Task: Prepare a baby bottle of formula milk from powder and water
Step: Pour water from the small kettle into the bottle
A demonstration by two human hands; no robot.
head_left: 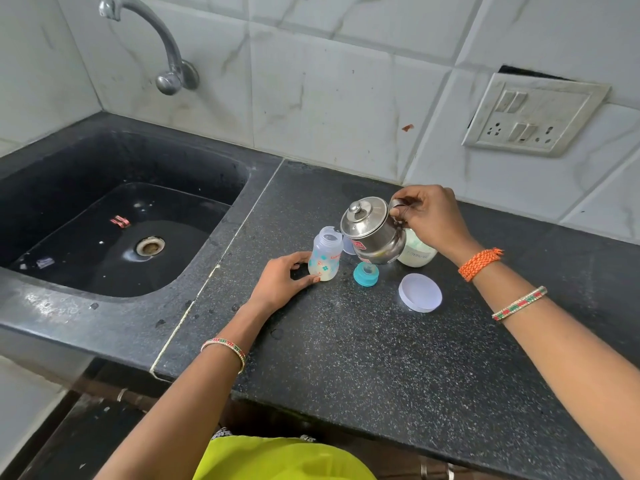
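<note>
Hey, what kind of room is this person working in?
Most likely a home kitchen: a dark stone counter with a built-in sink, a wall tap over it, and tiled walls with a switch and socket plate.

Steel kettle [372,230] covers most of the powder jar [417,252] at far right and a pale cap [348,244] behind it; jar label too blurred to read. Kettle spout hidden, so its meeting with the bottle [325,254] mouth cannot be told. Tap [149,39] top and both forearms cut off by frame edges.
</note>
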